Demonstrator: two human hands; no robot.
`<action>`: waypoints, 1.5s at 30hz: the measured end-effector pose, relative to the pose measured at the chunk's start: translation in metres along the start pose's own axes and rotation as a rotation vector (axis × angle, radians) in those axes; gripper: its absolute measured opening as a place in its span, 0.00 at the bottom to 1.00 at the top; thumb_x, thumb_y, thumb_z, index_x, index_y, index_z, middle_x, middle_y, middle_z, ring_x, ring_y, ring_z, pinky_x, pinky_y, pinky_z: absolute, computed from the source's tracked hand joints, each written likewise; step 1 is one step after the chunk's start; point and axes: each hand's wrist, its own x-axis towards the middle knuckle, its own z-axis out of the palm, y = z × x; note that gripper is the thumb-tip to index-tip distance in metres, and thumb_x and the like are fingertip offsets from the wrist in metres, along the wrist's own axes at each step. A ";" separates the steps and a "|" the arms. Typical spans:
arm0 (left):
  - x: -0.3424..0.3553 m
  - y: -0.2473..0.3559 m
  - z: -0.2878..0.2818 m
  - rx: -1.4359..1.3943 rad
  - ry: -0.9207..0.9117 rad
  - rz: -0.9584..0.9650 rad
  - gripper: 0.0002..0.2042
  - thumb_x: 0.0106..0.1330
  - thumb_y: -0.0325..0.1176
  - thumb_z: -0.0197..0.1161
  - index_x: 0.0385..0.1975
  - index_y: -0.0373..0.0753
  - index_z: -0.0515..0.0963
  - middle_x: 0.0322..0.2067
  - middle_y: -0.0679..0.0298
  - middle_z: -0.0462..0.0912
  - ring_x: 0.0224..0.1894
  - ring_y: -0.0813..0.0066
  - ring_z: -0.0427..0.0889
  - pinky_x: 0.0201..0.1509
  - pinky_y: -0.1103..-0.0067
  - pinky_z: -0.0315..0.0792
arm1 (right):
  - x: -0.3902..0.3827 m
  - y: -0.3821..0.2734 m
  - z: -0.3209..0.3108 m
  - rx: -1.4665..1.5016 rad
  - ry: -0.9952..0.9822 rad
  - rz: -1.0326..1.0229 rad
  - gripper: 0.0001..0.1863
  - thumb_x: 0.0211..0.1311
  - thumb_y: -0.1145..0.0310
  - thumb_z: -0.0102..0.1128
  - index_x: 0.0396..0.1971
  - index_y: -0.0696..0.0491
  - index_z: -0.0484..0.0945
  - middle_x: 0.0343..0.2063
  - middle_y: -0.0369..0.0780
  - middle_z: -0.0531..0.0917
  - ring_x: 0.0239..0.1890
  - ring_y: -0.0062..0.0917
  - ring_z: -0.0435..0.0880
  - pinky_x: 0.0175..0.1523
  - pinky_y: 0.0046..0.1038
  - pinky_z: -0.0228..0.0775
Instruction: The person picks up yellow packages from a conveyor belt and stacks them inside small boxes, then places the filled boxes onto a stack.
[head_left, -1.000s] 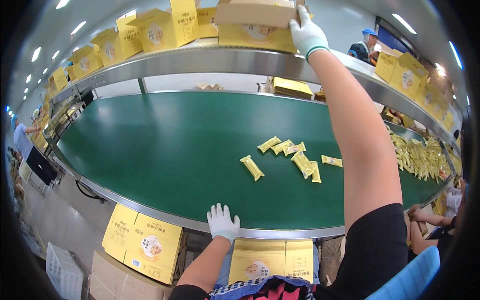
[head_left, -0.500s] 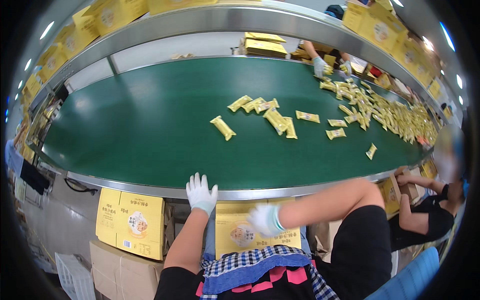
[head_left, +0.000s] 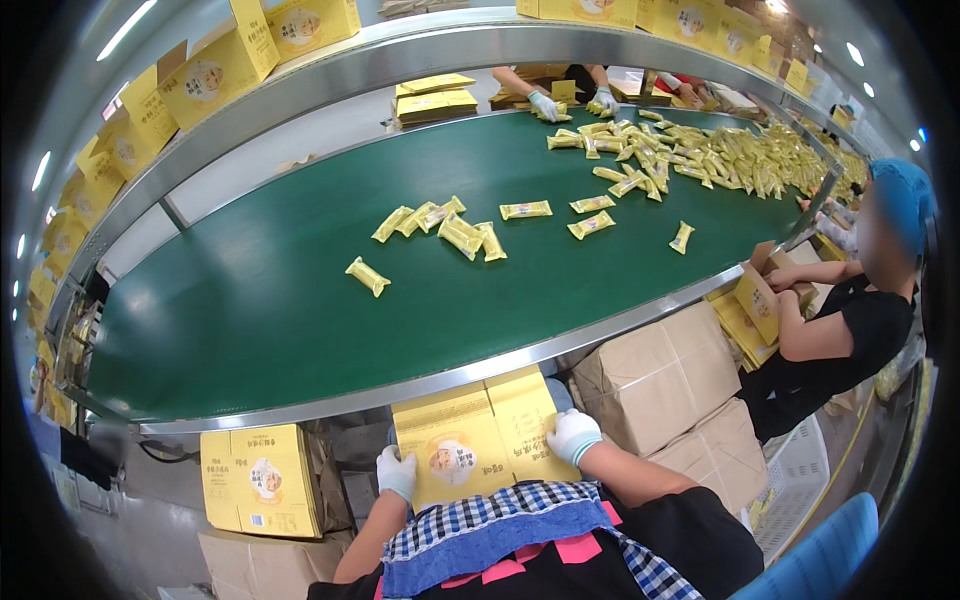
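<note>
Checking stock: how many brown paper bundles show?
3: one bundle right of the right hand, another below it, one lower left, beneath flattened cartons. More may be hidden.

The left hand [head_left: 397, 473] leaves the near edge of the green worktop [head_left: 300, 340], where it lay 0.5 s ago, and now holds the flat yellow carton [head_left: 450, 455] on its left side. The right hand [head_left: 574, 436], 1 s ago up at an open box on the shelf [head_left: 400, 60], now holds the right side. Brown wrapped bundles [head_left: 655, 370] right of that hand show more fully.
</note>
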 end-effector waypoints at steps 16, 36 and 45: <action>0.076 0.119 -0.148 -0.911 0.671 0.153 0.15 0.79 0.42 0.49 0.53 0.38 0.74 0.44 0.62 0.78 0.48 0.74 0.75 0.57 0.73 0.70 | 0.021 -0.101 -0.128 0.953 0.086 -0.910 0.22 0.66 0.67 0.65 0.57 0.59 0.78 0.52 0.47 0.84 0.53 0.38 0.85 0.59 0.32 0.75; 0.127 0.125 -0.022 0.429 0.396 0.331 0.23 0.60 0.38 0.62 0.52 0.30 0.76 0.60 0.44 0.73 0.65 0.43 0.67 0.71 0.54 0.59 | 0.325 -0.263 -0.127 -0.024 0.422 -0.363 0.24 0.66 0.71 0.49 0.60 0.65 0.71 0.51 0.60 0.80 0.47 0.49 0.85 0.46 0.45 0.81; 0.126 0.135 -0.020 0.428 0.390 0.278 0.23 0.62 0.38 0.60 0.53 0.28 0.76 0.62 0.44 0.72 0.67 0.45 0.65 0.73 0.57 0.58 | 0.331 0.018 -0.229 -0.032 0.659 0.111 0.16 0.71 0.70 0.43 0.50 0.55 0.78 0.39 0.49 0.88 0.40 0.45 0.89 0.47 0.44 0.81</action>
